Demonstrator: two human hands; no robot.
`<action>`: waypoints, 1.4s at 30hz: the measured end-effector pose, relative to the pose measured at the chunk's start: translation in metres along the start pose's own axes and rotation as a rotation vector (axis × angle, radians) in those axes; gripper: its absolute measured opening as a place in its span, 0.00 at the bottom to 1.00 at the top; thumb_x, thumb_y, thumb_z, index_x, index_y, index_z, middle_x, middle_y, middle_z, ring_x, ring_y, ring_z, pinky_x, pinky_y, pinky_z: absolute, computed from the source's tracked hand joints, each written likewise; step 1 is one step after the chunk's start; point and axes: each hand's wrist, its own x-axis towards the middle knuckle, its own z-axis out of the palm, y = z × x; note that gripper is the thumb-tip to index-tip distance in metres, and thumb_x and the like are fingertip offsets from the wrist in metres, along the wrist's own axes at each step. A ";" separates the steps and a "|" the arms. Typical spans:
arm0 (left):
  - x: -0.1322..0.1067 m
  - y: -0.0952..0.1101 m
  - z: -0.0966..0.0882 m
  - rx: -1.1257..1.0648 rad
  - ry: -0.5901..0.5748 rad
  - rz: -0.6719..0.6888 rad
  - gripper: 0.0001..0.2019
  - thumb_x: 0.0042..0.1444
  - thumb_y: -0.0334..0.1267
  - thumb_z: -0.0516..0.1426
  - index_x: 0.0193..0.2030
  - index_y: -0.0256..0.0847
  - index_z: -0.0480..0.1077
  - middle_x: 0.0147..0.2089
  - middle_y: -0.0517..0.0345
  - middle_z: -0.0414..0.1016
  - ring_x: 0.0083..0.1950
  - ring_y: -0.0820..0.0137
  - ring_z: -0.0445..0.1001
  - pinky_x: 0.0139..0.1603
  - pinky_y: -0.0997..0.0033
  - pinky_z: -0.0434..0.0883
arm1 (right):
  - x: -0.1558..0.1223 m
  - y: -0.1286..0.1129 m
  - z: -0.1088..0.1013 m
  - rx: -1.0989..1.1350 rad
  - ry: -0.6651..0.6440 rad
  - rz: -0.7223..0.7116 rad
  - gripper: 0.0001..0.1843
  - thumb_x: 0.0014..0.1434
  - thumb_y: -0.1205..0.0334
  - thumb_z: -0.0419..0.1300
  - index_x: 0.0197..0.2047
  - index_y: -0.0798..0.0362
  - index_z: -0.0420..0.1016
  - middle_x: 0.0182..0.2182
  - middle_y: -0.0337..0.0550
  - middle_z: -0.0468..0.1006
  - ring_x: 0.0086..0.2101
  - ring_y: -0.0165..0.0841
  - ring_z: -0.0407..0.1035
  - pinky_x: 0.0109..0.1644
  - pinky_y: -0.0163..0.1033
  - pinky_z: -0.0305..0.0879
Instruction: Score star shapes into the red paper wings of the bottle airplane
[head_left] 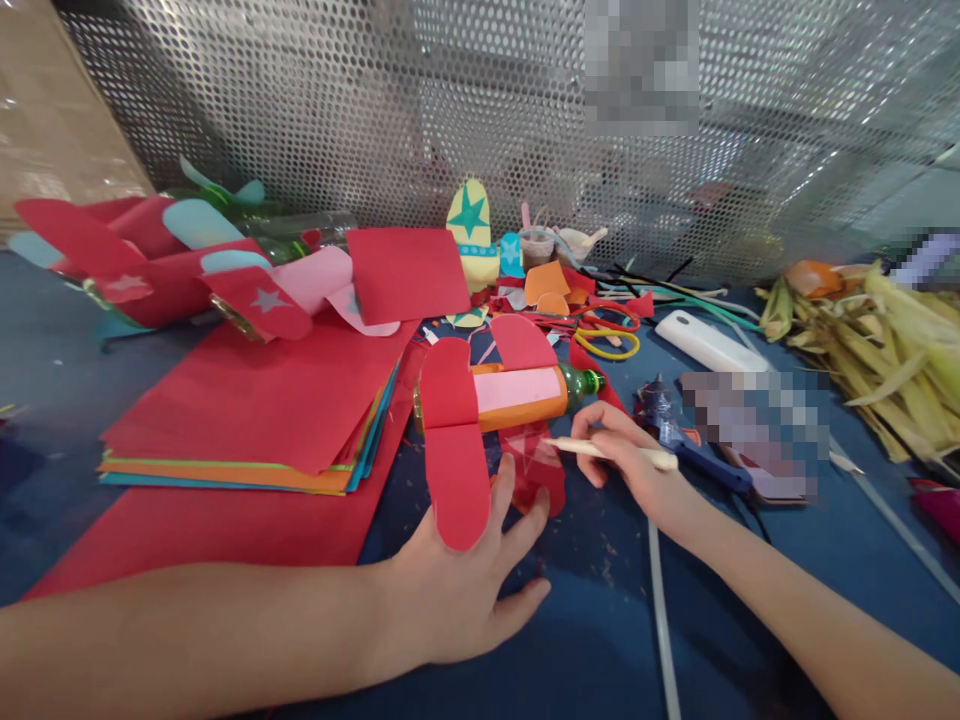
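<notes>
A person's two bare arms reached over a blue bench (600,620) strewn with craft paper. The left hand (457,590) lay flat near the bench's near edge, fingers spread apart and gripping nothing, with the fingertips at the tip of a red paper wing (454,480). The right hand (630,455) had its fingers closed on a thin pale stick (607,453), whose tip pointed at a small red piece (536,460) lying just beside the wing.

The wing belonged to a green plastic bottle (517,395) lying on its side in the middle of the bench, cap toward the right. The bottle was already wrapped in orange and pink paper and carried red wings on both sides. It showed no stars or other trim. The red piece looked loose and not yet fixed on, so the work seemed partly done.

At the far left corner lay a similar red model (165,270) with pale stars, which looked more complete. A stack of coloured sheets (247,410) sat left of the bottle. To the right lay a blue glue gun (675,430), with yellow-handled scissors (607,340) beyond the bottle and dried husks (885,350) at the right edge. A perforated metal wall (337,100) stood along the far edge.
</notes>
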 end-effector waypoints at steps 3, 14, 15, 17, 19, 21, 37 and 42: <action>0.001 0.000 -0.001 -0.020 -0.024 -0.024 0.26 0.63 0.55 0.44 0.63 0.46 0.63 0.63 0.41 0.62 0.57 0.47 0.65 0.50 0.49 0.68 | 0.001 0.004 0.002 -0.094 0.033 -0.008 0.09 0.59 0.58 0.56 0.30 0.51 0.60 0.19 0.31 0.62 0.21 0.26 0.55 0.26 0.34 0.51; 0.002 0.000 -0.001 -0.017 -0.029 0.006 0.26 0.64 0.53 0.44 0.64 0.45 0.61 0.63 0.41 0.62 0.56 0.45 0.65 0.50 0.45 0.67 | 0.002 0.006 0.004 -0.183 0.028 0.001 0.11 0.60 0.60 0.54 0.27 0.50 0.59 0.17 0.31 0.65 0.19 0.26 0.57 0.25 0.33 0.53; 0.003 0.000 -0.001 -0.010 -0.033 0.014 0.26 0.64 0.53 0.44 0.64 0.45 0.62 0.63 0.41 0.61 0.56 0.45 0.65 0.50 0.44 0.68 | 0.003 0.006 0.004 -0.188 0.029 -0.001 0.11 0.60 0.60 0.54 0.27 0.50 0.59 0.18 0.31 0.65 0.20 0.26 0.58 0.25 0.33 0.53; 0.003 0.000 -0.002 -0.001 -0.041 0.022 0.26 0.63 0.53 0.45 0.64 0.45 0.62 0.63 0.40 0.61 0.56 0.44 0.65 0.49 0.44 0.68 | 0.003 0.005 0.004 -0.199 0.032 -0.006 0.11 0.60 0.60 0.54 0.27 0.50 0.59 0.18 0.32 0.65 0.20 0.26 0.58 0.25 0.33 0.54; 0.004 0.000 -0.002 -0.003 -0.049 0.021 0.26 0.63 0.53 0.45 0.64 0.45 0.62 0.64 0.41 0.60 0.57 0.44 0.65 0.49 0.44 0.68 | 0.003 0.005 0.004 -0.209 0.029 0.000 0.11 0.60 0.60 0.54 0.27 0.50 0.59 0.18 0.32 0.66 0.20 0.26 0.59 0.26 0.33 0.54; 0.004 0.000 -0.002 -0.017 -0.054 0.014 0.26 0.63 0.54 0.45 0.64 0.45 0.61 0.64 0.42 0.59 0.57 0.45 0.64 0.50 0.46 0.68 | 0.002 0.005 0.004 -0.214 0.022 0.018 0.11 0.60 0.59 0.54 0.27 0.50 0.59 0.18 0.32 0.66 0.20 0.26 0.59 0.25 0.33 0.54; 0.002 0.000 -0.004 -0.006 -0.051 0.002 0.26 0.63 0.54 0.45 0.63 0.46 0.63 0.63 0.40 0.61 0.54 0.44 0.67 0.47 0.46 0.69 | 0.000 0.007 0.002 -0.215 -0.010 0.015 0.11 0.62 0.57 0.54 0.29 0.50 0.59 0.20 0.32 0.66 0.21 0.27 0.59 0.26 0.33 0.55; 0.003 0.000 -0.003 -0.020 -0.050 -0.015 0.26 0.63 0.54 0.46 0.64 0.46 0.62 0.63 0.40 0.60 0.55 0.45 0.66 0.49 0.47 0.68 | 0.001 0.007 0.002 -0.223 -0.007 0.019 0.11 0.61 0.57 0.54 0.29 0.50 0.59 0.20 0.32 0.66 0.21 0.27 0.59 0.25 0.33 0.55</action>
